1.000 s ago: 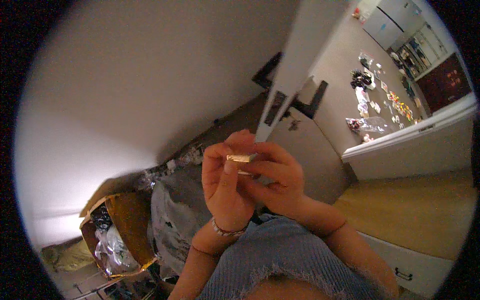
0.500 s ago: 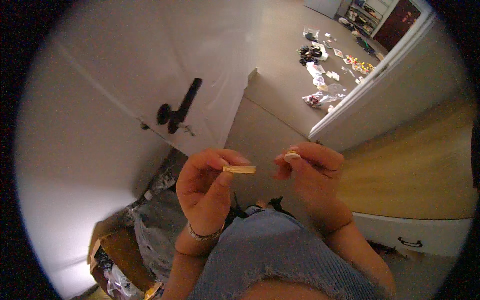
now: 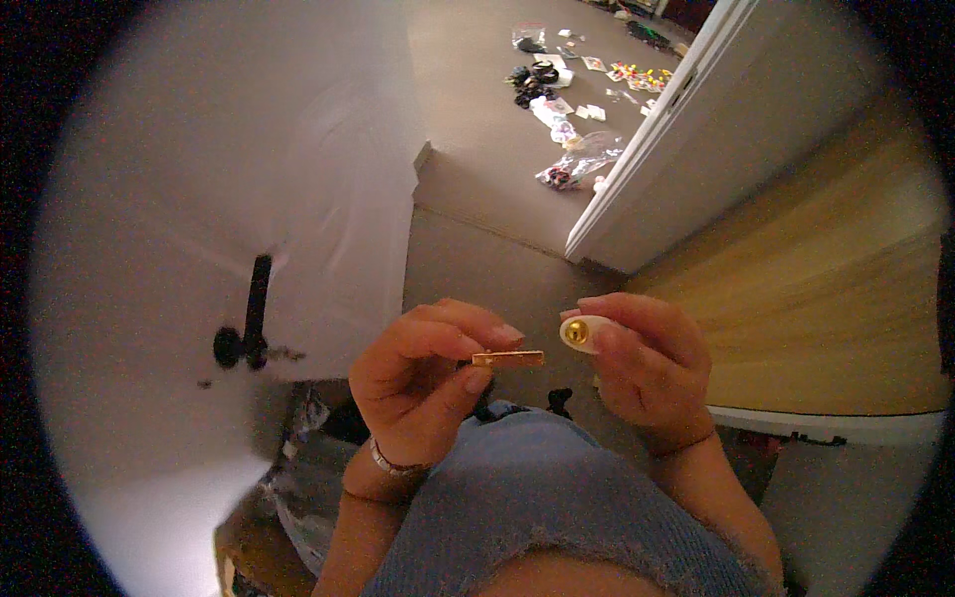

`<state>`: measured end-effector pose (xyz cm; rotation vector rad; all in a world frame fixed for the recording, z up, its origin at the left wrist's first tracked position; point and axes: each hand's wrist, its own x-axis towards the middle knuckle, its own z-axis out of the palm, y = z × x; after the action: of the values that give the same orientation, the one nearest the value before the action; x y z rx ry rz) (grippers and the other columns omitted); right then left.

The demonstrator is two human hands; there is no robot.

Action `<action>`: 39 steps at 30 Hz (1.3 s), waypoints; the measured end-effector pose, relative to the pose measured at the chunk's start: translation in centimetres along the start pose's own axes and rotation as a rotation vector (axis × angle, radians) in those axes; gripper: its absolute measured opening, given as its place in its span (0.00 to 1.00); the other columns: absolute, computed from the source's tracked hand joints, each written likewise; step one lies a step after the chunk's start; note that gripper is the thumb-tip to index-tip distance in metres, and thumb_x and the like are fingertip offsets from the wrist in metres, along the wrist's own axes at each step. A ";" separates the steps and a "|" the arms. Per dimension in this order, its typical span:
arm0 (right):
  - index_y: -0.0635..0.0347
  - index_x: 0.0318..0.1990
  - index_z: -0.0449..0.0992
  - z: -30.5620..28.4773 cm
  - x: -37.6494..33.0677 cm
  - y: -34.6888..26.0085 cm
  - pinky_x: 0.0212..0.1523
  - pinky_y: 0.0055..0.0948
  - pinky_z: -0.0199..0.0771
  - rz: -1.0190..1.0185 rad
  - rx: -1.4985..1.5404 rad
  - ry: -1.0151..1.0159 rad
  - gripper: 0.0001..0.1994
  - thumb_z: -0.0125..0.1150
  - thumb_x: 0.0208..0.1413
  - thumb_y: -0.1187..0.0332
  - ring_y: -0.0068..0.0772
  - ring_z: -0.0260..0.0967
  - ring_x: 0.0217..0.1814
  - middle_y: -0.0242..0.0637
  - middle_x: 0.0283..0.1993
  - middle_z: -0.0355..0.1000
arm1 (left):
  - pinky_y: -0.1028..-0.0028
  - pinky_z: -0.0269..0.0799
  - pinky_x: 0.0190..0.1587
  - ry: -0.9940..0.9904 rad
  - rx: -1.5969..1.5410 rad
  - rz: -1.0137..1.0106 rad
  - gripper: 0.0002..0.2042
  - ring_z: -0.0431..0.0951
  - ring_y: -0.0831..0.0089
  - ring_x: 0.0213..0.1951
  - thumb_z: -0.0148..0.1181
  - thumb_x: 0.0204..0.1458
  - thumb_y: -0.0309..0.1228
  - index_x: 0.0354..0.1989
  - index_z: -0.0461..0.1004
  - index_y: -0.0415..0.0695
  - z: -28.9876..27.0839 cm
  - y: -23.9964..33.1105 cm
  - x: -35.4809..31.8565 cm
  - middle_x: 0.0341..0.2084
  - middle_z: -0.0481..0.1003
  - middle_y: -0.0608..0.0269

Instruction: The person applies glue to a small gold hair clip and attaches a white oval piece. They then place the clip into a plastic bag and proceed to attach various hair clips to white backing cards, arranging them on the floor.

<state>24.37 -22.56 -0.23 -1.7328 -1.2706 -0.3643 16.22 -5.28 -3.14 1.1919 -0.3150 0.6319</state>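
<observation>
My left hand (image 3: 413, 363) pinches one end of a thin, flat, gold-coloured metal bar (image 3: 515, 358) between thumb and fingertips, its free end pointing right. It looks like a hair clip base, though I cannot be sure. Opposite it, my right hand (image 3: 655, 360) grips a small white oval piece (image 3: 578, 333) with a shiny gold dome at its middle. The dome faces up toward me. A short gap separates the bar from the oval piece. Both hands are in front of my body, above the floor, at about the same height.
At left stands a white door with a black handle (image 3: 258, 313). Beyond the doorway, a clear plastic bag (image 3: 582, 161) and several small items lie on the floor. A wooden panel (image 3: 796, 289) is at right. A brown box (image 3: 254, 542) and plastic wrapping sit at lower left.
The view has turned right. My right hand has tilted the oval piece so that its gold dome shows. The bar and the oval piece are closer together.
</observation>
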 end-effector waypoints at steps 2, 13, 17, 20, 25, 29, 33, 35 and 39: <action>0.59 0.39 0.71 -0.1 1.3 1.8 0.35 0.28 0.74 0.081 -0.036 -0.028 0.09 0.52 0.50 0.79 0.31 0.71 0.34 0.46 0.40 0.69 | 0.68 0.70 0.41 -0.040 -0.025 0.002 0.06 0.72 0.63 0.38 0.53 0.46 0.18 0.33 0.66 0.37 -1.0 -1.8 2.4 0.33 0.71 0.49; 0.64 0.39 0.71 5.1 12.3 12.3 0.36 0.26 0.74 0.560 0.497 0.404 0.10 0.56 0.47 0.78 0.32 0.70 0.35 0.44 0.37 0.70 | 0.68 0.70 0.41 -0.180 -0.127 -0.046 0.07 0.73 0.64 0.38 0.55 0.46 0.22 0.33 0.67 0.38 -8.4 -9.2 18.1 0.34 0.71 0.48; 0.65 0.39 0.71 5.4 14.9 17.0 0.34 0.24 0.73 0.811 0.675 0.470 0.09 0.56 0.47 0.78 0.32 0.71 0.34 0.45 0.36 0.71 | 0.68 0.70 0.41 -0.109 -0.180 -0.100 0.06 0.73 0.64 0.38 0.56 0.48 0.24 0.33 0.66 0.38 -8.9 -12.8 22.6 0.34 0.71 0.49; 0.68 0.37 0.71 4.6 16.0 22.4 0.39 0.26 0.74 0.765 0.836 0.407 0.08 0.56 0.48 0.80 0.33 0.72 0.40 0.42 0.39 0.71 | 0.68 0.70 0.41 -0.052 -0.181 -0.195 0.06 0.72 0.65 0.38 0.55 0.48 0.24 0.33 0.66 0.38 -9.0 -15.9 25.9 0.33 0.71 0.50; 0.65 0.33 0.72 4.2 17.7 32.1 0.35 0.26 0.74 0.685 1.043 0.594 0.07 0.58 0.45 0.82 0.37 0.72 0.39 0.39 0.32 0.70 | 0.68 0.70 0.42 -0.024 -0.181 -0.212 0.06 0.73 0.66 0.37 0.55 0.48 0.23 0.33 0.66 0.38 -8.0 -22.1 32.7 0.33 0.71 0.50; 0.64 0.34 0.72 1.4 20.1 39.9 0.33 0.26 0.73 0.660 0.919 0.610 0.09 0.58 0.43 0.83 0.35 0.71 0.34 0.39 0.32 0.69 | 0.69 0.71 0.42 -0.047 -0.124 -0.191 0.06 0.73 0.67 0.37 0.54 0.48 0.21 0.33 0.66 0.37 -6.1 -26.8 38.6 0.33 0.71 0.51; 0.63 0.42 0.71 -1.3 22.3 45.4 0.30 0.24 0.69 0.538 1.072 0.607 0.13 0.55 0.46 0.81 0.30 0.67 0.29 0.38 0.31 0.66 | 0.68 0.70 0.42 -0.048 -0.151 -0.172 0.05 0.73 0.67 0.37 0.55 0.47 0.21 0.32 0.66 0.36 -4.7 -31.0 43.7 0.32 0.71 0.51; 0.62 0.45 0.70 -2.4 23.4 47.5 0.28 0.24 0.68 0.642 1.122 0.605 0.15 0.55 0.47 0.80 0.29 0.67 0.29 0.38 0.31 0.66 | 0.68 0.70 0.43 -0.031 -0.158 -0.173 0.05 0.73 0.67 0.37 0.54 0.47 0.21 0.32 0.66 0.36 -4.4 -32.4 45.9 0.32 0.71 0.51; 0.60 0.49 0.67 -3.3 25.2 52.0 0.26 0.21 0.67 0.607 1.230 0.668 0.18 0.55 0.49 0.77 0.30 0.68 0.30 0.39 0.32 0.67 | 0.69 0.69 0.43 -0.043 -0.182 -0.195 0.05 0.72 0.67 0.36 0.54 0.47 0.21 0.32 0.66 0.36 -4.0 -35.9 49.8 0.32 0.71 0.51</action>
<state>80.87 -12.30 -7.09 -0.7163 -0.2511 0.1948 76.91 4.71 -4.87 1.0472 -0.2826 0.4000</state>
